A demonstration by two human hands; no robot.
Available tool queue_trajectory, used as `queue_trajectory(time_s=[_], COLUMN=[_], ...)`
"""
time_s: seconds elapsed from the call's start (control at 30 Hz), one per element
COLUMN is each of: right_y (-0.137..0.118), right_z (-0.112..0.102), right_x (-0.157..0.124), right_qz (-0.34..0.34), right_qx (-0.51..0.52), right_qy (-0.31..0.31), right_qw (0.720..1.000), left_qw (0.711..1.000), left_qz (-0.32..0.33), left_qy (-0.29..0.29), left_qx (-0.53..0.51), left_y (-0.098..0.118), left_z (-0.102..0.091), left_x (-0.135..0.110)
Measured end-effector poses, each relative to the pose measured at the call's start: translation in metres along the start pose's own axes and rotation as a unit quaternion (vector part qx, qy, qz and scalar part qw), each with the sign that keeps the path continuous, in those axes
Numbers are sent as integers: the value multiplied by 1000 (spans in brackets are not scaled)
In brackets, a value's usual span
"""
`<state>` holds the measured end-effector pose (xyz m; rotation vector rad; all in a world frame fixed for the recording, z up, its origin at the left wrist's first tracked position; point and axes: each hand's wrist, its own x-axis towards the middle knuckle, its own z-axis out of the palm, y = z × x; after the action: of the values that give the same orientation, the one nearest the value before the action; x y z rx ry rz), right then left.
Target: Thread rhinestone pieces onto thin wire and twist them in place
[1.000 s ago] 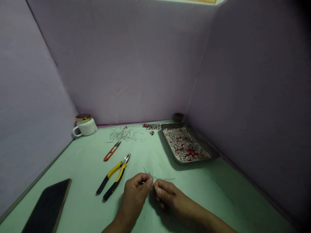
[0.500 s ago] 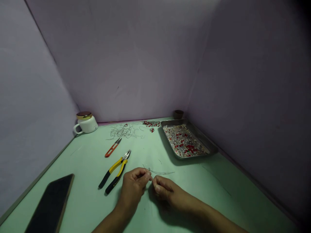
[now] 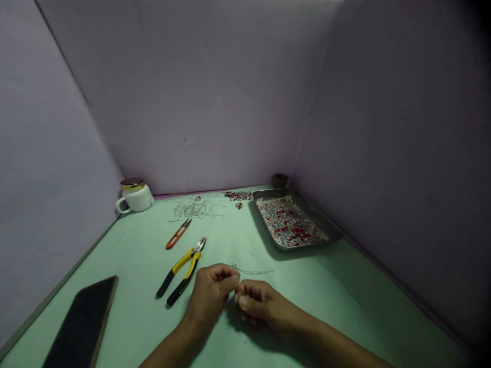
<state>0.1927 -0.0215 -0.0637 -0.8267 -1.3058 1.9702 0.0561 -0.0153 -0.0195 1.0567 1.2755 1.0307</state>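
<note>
At the middle front of the table, my left hand (image 3: pixel 215 289) pinches a thin wire (image 3: pixel 255 272) between thumb and forefinger. A small twist shows just above those fingertips, and loose strands trail off to the right. My right hand (image 3: pixel 261 304) is closed too, its thumb pressed to the forefinger close to my left fingertips. Whatever lies between the right fingers is too small to make out. Left of my hands lie combination pliers (image 3: pixel 186 268) with yellow and black handles, jaws pointing away.
Orange thread snips (image 3: pixel 178 234) lie beyond the pliers, near a wire tangle (image 3: pixel 195 207). A metal tray (image 3: pixel 286 247) of red and pale beads stands right; red beaded pieces (image 3: pixel 238 196) lie behind. A phone (image 3: pixel 79 327), a lidded white mug (image 3: pixel 138 198) and a dark pot (image 3: pixel 280 180) are around.
My right hand has shifted slightly left, closer to my left fingertips, and its fingers have turned a little. My left hand stays nearly in place, still pinching the wire.
</note>
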Motion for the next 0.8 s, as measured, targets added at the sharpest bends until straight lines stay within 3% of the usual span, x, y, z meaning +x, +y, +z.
queue_trajectory(time_s=[0.1, 0.2, 0.33, 0.4, 0.8], right_y=[-2, -8, -17, -19, -11], right_z=[1, -2, -10, -12, -1], right_x=[1, 2, 3, 3, -2], right_qz=[1, -40, -114, -129, -126], right_qx=[3, 23, 111, 149, 162], right_qy=[23, 92, 233, 265, 265], right_qw=[1000, 995, 959, 944, 942], left_qw=[1000, 999, 998, 998, 998], left_qz=[6, 11, 35, 30, -7], left_qy=[-22, -4, 33, 26, -41], left_qx=[12, 35, 43, 40, -50], left_y=[-3, -4, -2, -2, -6], left_z=[-1, -2, -4, -3, 0], left_x=[2, 4, 3, 2, 0])
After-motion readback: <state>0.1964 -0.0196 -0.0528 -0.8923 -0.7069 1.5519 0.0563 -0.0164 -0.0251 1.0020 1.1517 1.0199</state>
